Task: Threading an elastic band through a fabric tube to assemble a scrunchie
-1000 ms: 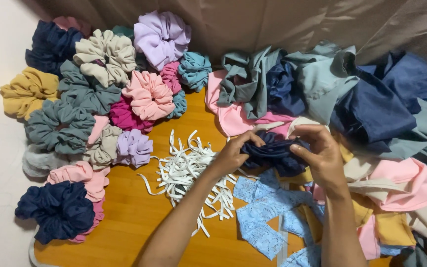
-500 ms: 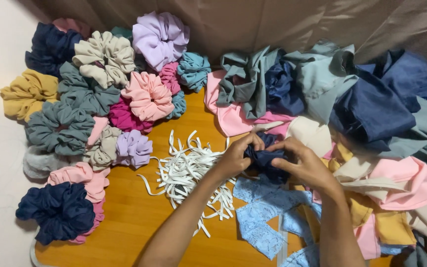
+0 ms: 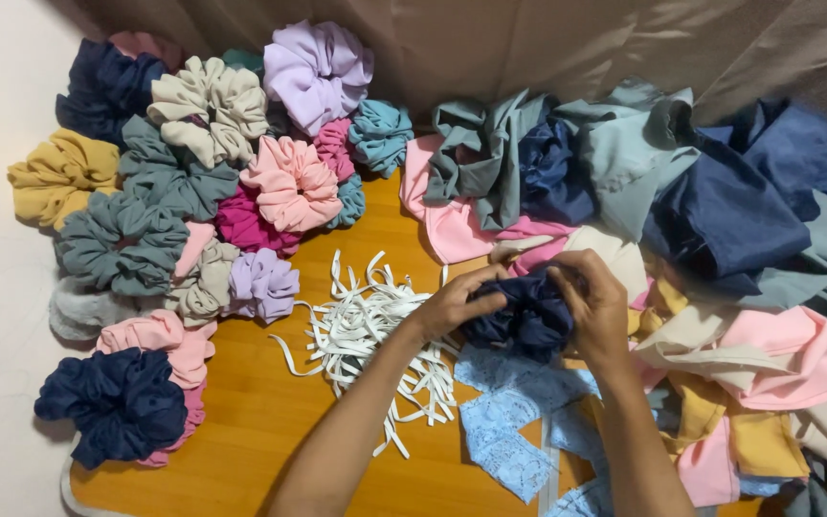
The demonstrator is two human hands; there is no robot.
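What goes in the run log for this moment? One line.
left hand: gripping navy fabric | right hand: gripping navy fabric | beside: white elastic strips

Bare forearms — no sleeves, no jewellery

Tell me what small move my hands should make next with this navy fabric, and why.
Probably keep gathering the navy fabric into even ruffles. Both the left hand and the right hand pinch it, bunched but not as round as the finished navy scrunchie; whether elastic is inside is hidden.
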